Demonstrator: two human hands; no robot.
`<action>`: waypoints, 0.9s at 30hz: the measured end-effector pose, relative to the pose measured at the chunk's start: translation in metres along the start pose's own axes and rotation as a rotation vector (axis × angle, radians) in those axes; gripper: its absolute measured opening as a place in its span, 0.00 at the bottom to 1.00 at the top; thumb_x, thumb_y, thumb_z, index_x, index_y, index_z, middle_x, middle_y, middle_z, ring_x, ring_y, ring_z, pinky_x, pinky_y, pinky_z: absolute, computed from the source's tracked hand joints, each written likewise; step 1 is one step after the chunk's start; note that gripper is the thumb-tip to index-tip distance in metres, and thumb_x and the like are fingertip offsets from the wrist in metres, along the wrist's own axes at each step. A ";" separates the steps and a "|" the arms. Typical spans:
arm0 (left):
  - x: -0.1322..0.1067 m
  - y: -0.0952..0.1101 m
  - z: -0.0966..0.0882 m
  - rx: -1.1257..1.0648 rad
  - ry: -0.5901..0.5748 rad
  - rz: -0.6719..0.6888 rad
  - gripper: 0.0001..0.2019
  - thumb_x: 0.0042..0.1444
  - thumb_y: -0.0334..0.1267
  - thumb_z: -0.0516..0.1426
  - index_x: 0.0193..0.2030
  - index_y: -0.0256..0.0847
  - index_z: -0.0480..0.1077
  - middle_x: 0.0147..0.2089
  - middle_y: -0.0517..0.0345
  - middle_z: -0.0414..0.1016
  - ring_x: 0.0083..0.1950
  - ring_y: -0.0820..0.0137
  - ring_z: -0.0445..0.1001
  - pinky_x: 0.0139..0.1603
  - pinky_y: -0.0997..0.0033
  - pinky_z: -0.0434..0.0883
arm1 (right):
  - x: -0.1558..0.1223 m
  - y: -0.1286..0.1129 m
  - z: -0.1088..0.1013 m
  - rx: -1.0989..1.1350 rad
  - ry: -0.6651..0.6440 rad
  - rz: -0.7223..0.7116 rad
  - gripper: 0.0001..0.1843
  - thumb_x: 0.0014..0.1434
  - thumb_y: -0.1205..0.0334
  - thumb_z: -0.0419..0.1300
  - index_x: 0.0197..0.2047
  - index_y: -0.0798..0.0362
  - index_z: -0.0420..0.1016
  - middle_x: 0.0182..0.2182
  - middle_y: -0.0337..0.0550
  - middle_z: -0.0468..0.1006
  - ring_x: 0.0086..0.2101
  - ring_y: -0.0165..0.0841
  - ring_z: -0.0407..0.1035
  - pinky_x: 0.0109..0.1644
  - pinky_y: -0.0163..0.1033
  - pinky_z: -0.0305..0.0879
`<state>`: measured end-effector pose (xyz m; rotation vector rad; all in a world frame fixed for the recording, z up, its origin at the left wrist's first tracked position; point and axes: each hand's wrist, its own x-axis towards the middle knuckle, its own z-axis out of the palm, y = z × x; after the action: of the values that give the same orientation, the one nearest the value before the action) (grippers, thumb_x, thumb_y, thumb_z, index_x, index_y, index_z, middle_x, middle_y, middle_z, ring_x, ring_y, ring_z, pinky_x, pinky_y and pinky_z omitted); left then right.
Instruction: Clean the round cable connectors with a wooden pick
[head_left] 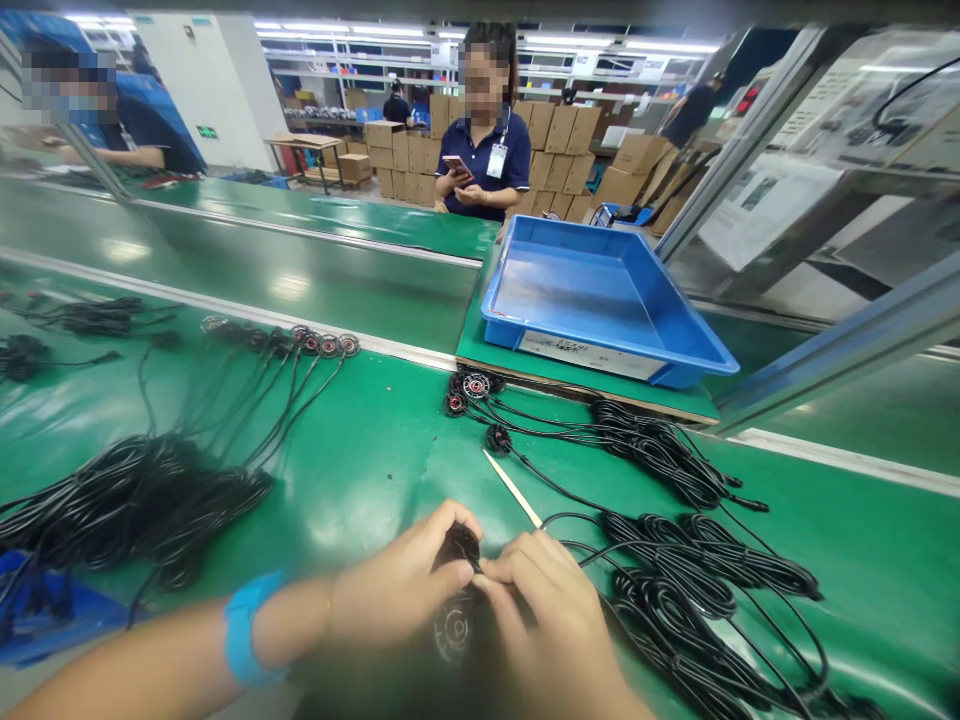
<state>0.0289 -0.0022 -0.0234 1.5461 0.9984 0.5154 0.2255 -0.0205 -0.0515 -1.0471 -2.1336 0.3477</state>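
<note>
Between left fingers (454,575): black round part (462,543), right fingers (511,570) just beside.

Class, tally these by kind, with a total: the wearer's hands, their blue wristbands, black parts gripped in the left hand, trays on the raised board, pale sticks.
Hands (left hand, right hand): 2
Blue wristband: 1
Black part: 1
Blue tray: 1
Pale stick: 1
Total: 6

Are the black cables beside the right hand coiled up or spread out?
Coiled, mostly: the black cables lie in looped bundles, with some lengths running out loose.
</note>
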 end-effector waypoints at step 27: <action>0.006 -0.003 0.001 0.169 0.098 0.293 0.08 0.63 0.30 0.49 0.48 0.41 0.62 0.46 0.51 0.67 0.48 0.63 0.67 0.52 0.60 0.66 | -0.007 0.002 0.003 -0.183 0.089 -0.065 0.06 0.57 0.71 0.62 0.37 0.50 0.74 0.28 0.39 0.73 0.29 0.32 0.64 0.34 0.41 0.57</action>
<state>0.0318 0.0018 -0.0280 1.8470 0.9114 0.7315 0.2271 -0.0241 -0.0583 -1.0717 -2.1434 0.0735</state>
